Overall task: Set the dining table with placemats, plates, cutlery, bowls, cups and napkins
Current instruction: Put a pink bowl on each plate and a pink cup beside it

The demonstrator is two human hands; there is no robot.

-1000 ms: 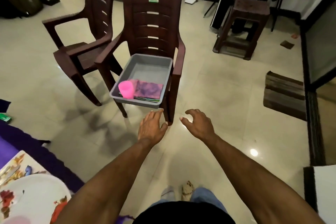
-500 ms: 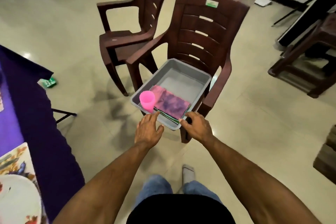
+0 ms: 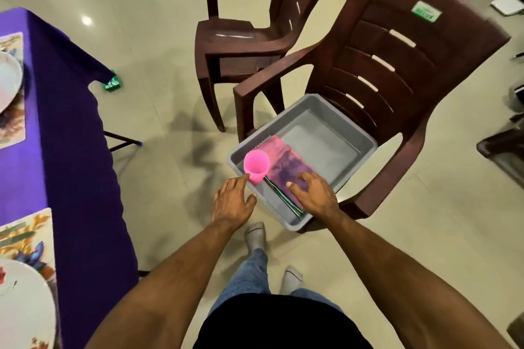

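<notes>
A grey tray (image 3: 351,133) rests on the seat of a brown plastic chair (image 3: 402,65). In its near corner stands a pink cup (image 3: 256,166), upright, beside a stack of folded napkins (image 3: 286,164) with a pink and purple one on top. My left hand (image 3: 234,200) is open at the tray's near rim, its fingertips touching the cup's base. My right hand (image 3: 314,193) is open and lies over the near end of the napkin stack. At the left edge the table with a purple cloth (image 3: 65,133) carries floral placemats (image 3: 25,238) and white plates (image 3: 22,300).
A second brown chair (image 3: 249,25) stands behind and left of the first. A small green packet (image 3: 112,83) lies on the tiled floor by the table's corner. A dark stool (image 3: 502,150) shows at the right edge. My socked feet (image 3: 255,235) are below the tray.
I have stepped closer to the chair. Both hands moved forward: the left reached the cup, the right went from the tray's rim onto the napkins.
</notes>
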